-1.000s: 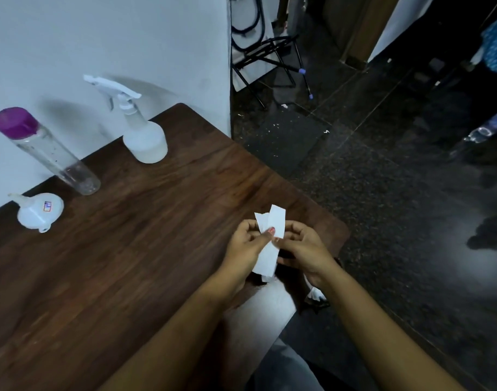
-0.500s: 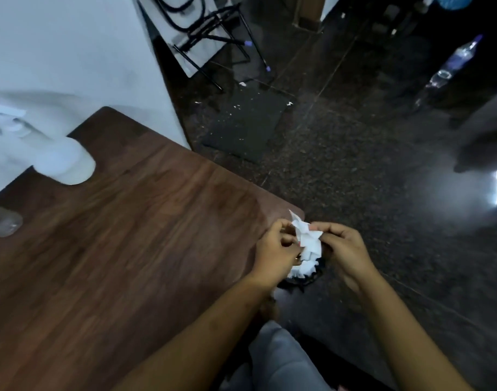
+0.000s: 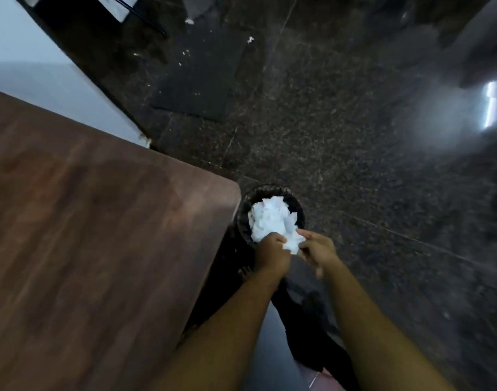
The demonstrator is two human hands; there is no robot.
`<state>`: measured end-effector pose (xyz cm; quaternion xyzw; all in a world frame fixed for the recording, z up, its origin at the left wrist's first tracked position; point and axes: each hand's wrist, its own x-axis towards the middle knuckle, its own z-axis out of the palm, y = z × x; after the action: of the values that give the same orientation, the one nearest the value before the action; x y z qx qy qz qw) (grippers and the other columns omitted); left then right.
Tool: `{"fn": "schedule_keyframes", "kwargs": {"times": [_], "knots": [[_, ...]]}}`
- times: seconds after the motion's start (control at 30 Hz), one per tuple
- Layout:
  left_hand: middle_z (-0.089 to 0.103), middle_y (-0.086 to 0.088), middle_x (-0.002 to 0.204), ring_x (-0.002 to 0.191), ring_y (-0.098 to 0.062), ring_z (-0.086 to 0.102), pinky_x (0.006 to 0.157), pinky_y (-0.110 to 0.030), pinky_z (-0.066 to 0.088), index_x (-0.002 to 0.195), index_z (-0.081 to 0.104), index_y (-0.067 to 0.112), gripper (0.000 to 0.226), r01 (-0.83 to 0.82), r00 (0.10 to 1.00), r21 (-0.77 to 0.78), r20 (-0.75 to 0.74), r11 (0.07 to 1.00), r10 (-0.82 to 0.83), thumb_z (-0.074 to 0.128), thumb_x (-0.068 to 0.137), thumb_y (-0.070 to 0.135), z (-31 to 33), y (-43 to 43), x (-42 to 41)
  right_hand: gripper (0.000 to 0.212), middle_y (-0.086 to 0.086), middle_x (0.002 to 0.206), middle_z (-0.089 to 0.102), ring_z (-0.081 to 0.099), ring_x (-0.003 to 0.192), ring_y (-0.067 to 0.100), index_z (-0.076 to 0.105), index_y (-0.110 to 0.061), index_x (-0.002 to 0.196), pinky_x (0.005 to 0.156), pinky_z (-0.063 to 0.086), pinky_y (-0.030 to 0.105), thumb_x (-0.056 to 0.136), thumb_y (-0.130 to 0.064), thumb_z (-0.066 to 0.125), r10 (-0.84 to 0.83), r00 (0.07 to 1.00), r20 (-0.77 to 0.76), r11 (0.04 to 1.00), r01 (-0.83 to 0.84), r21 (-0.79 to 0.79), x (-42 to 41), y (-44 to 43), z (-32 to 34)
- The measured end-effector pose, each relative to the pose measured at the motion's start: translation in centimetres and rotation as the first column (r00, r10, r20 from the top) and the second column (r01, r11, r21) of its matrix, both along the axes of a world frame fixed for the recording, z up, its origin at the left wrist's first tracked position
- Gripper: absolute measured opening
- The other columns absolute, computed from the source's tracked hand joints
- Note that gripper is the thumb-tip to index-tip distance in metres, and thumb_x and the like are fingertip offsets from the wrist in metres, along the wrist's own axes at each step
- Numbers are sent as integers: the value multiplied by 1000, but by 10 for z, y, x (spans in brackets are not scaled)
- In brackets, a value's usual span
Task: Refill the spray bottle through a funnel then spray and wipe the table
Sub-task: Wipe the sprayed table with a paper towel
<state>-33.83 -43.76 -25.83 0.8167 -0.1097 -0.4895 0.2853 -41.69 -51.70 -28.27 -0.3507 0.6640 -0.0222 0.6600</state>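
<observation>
Left hand (image 3: pixel 272 249) and right hand (image 3: pixel 316 249) both pinch one crumpled white tissue (image 3: pixel 292 244) above a dark bin (image 3: pixel 243 210) holding white paper (image 3: pixel 269 217), just beside the tabletop (image 3: pixel 100 235) corner. Dark mat (image 3: pixel 196 88) lies beyond.

A round black waste bin (image 3: pixel 243 218) stands on the floor just beside the near corner of the tabletop, and crumpled white paper (image 3: pixel 269 218) fills its mouth almost to the rim. The floor (image 3: pixel 340 153) is dark speckled stone laid in large tiles, with thin pale joints running across it. A dark rectangular mat (image 3: pixel 196 83) lies on the floor farther off, with small pale scraps (image 3: pixel 250 39) scattered on and around it. A white wall (image 3: pixel 58 88) runs along the left. A bright patch of reflected light (image 3: pixel 491 105) glares at the right edge.
</observation>
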Motion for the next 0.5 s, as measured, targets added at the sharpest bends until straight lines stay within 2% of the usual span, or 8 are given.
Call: {"fn": "schedule_keyframes", "kwargs": {"times": [0.07,0.17,0.2,0.27,0.33,0.4,0.43,0.5], "knots": [[63,-14,117,107,-29,58,88,-27,47,106,64,7,25,18,1000,74,13,997,-19,57,82,2,-33,-6,7,39,17,85,65,55,62,20,64,4,115,45,50,19,85,18,44,8,1000,-20,1000,-8,10,0,-2,-32],[61,-13,121,111,-30,56,95,-32,47,104,65,8,24,14,999,137,44,990,-21,55,84,2,-90,-22,13,37,18,105,61,61,84,30,59,9,119,53,54,21,87,20,45,26,1000,-13,1000,-25,17,6,-11,-91],[60,-13,122,112,-30,56,95,-32,47,105,65,8,24,5,998,148,58,989,-13,55,84,3,-106,-26,16,37,17,107,58,59,86,30,58,8,120,56,55,21,87,19,45,26,1000,-16,1000,-26,14,9,-13,-108],[59,-13,124,111,-29,56,91,-29,47,105,64,10,24,-13,997,164,75,986,1,55,84,3,-132,-31,17,36,18,110,59,58,85,28,58,6,121,76,57,28,88,16,48,59,998,-22,998,-59,-8,12,-16,-139],[57,-13,125,109,-29,56,89,-29,47,107,63,12,26,-26,996,185,87,982,10,54,84,2,-157,-36,15,37,28,120,58,57,92,31,56,7,123,95,50,45,87,15,52,73,997,-30,996,-74,-44,15,-19,-172],[54,-15,129,113,-31,54,92,-31,46,115,60,11,31,-5,996,190,93,982,-13,51,86,3,-172,-36,15,39,25,119,57,55,95,32,52,8,126,98,47,48,88,15,49,24,1000,-6,999,-24,-23,18,-21,-192],[52,-15,131,116,-31,52,95,-32,44,121,57,11,34,15,995,195,98,981,-35,51,87,4,-177,-35,15,40,19,115,56,53,96,30,50,6,129,95,48,46,89,14,47,37,999,-7,999,-38,-10,20,-21,-199],[51,-16,134,120,-31,50,98,-32,40,126,54,10,38,41,990,198,124,979,-66,51,88,5,-182,-31,19,44,16,114,54,54,98,27,45,0,134,90,49,41,90,9,46,133,991,-29,991,-132,8,22,-21,-204]]}}
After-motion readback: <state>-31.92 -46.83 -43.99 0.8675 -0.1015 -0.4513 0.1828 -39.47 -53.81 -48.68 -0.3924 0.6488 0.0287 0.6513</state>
